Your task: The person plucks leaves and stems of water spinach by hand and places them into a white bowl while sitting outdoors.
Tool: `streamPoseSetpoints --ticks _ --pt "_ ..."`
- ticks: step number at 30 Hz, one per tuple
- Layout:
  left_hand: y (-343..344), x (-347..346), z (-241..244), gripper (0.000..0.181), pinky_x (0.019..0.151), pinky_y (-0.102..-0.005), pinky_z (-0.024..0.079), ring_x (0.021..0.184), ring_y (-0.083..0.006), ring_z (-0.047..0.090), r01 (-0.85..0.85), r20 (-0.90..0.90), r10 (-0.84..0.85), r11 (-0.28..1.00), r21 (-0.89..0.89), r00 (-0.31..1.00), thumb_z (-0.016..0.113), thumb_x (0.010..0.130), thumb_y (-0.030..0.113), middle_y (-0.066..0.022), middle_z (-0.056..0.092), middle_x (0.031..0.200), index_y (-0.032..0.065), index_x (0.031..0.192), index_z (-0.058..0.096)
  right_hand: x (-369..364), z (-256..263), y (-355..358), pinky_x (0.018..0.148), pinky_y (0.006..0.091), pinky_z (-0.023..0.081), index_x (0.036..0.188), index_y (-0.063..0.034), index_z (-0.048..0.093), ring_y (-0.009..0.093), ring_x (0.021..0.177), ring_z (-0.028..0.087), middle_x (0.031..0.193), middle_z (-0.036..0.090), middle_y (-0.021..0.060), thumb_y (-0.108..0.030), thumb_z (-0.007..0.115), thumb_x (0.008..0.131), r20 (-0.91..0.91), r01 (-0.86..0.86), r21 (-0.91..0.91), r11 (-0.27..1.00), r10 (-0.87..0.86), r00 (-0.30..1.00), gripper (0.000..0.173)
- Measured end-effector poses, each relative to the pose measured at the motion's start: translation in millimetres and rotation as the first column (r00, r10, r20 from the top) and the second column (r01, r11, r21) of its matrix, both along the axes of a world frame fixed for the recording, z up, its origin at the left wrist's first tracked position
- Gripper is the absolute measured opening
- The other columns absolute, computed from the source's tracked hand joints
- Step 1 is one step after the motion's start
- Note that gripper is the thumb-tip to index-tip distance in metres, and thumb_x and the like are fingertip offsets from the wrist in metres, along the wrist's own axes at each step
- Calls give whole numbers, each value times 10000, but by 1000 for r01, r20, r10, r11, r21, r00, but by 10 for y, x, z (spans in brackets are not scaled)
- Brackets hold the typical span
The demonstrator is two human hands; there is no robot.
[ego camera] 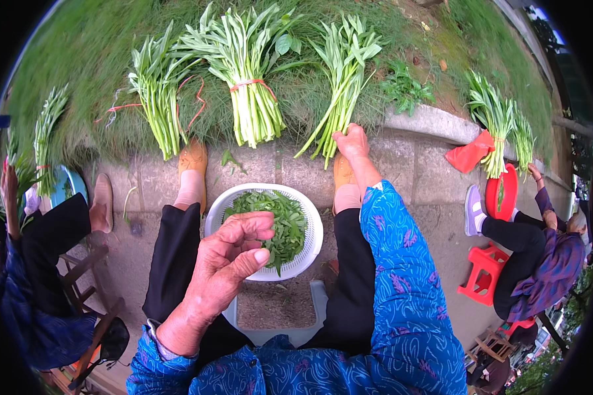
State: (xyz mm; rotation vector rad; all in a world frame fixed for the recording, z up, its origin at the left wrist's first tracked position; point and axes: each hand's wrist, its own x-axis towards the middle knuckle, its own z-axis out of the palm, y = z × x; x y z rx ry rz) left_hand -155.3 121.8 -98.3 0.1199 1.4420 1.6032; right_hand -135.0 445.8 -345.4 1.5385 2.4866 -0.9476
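Observation:
My right hand (352, 141) reaches forward with its fingers closed at the lower stems of a loose pile of water spinach (343, 81), which lies on the grass edge. Above a white plastic colander basket (314, 252) hovers my left hand (232, 264), its fingers curled and the thumb apart, with nothing visible in it. Cut green leaves (284, 227) lie in the basket, partly hidden by that hand. A thick water spinach bunch (254, 98), bound with a red tie (252, 84), rests ahead in the middle. Left of it lies another leafy bunch (160, 98), with loose red string beside it.
A stone curb (430, 123) borders the grass. On the right, a person (548, 266) sits near a red basin (501, 195), a red stool (482, 274) and a red bag (469, 150). Another person (44, 296) sits at left by a blue basin (71, 185).

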Motion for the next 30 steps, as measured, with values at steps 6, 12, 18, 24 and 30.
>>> streamPoseSetpoints --ticks 6,12,18,24,30 --pt "52 -15 27 385 958 -321 418 1077 -178 552 -2 2 2 1000 25 1000 653 809 63 -107 542 1258 7 1183 587 118 -209 218 587 339 442 805 -20 669 161 648 569 702 625 77 -174 695 713 -285 85 -344 935 -191 939 182" --pt "72 65 93 403 929 -298 438 1055 -176 565 -48 -3 48 999 5 999 655 782 58 -103 583 1199 -24 1169 582 8 14 139 632 357 470 848 -17 664 206 694 607 729 640 94 -138 646 712 -340 125 -214 969 -194 920 183" --pt "121 55 59 444 909 -279 444 1028 -161 579 -17 -23 17 1000 12 1000 686 790 94 -77 608 1148 -32 1196 557 13 916 51 923 428 453 1066 -33 645 342 1098 561 1129 608 185 -217 588 776 115 124 -68 990 -115 987 348" --pt "144 95 10 424 861 -279 471 1000 -155 594 -13 -68 13 1000 4 998 685 797 146 -101 603 1178 -22 1169 572 44 1008 208 789 447 473 904 38 621 341 898 622 927 639 216 -204 613 756 -364 278 -88 957 -291 885 285" --pt "191 86 -4 383 842 -255 472 983 -144 593 -13 -62 14 1000 13 998 677 802 136 -86 609 1154 -9 1144 583 132 993 208 354 286 382 877 23 542 148 440 526 631 578 91 -65 561 828 -515 192 -374 907 -376 771 102"
